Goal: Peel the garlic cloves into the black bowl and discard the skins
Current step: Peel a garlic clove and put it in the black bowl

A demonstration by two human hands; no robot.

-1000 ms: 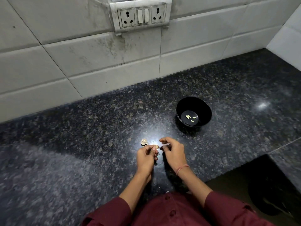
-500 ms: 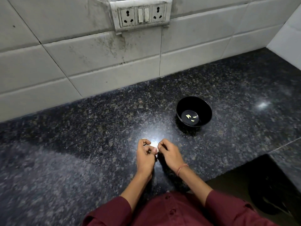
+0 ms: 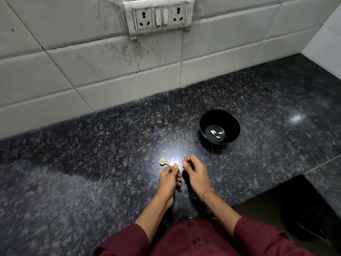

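Two hands curled close together over a dark countertop (image 3: 92, 163), with the black bowl (image 3: 231, 124) off to the right.

We see the left hand (image 3: 169, 179) and right hand (image 3: 196, 172) side by side, almost touching. On each, the fingers are bent in and the thumb is pressed against the fingertips. At this size we cannot tell what, if anything, either one pinches. A papery garlic piece (image 3: 163, 161) lies on the counter just beyond the left thumb, its thin stalk pointing toward that thumb. A few peeled cloves (image 3: 215, 133) lie on the bottom of the bowl, which stands well apart from both hands, farther back.
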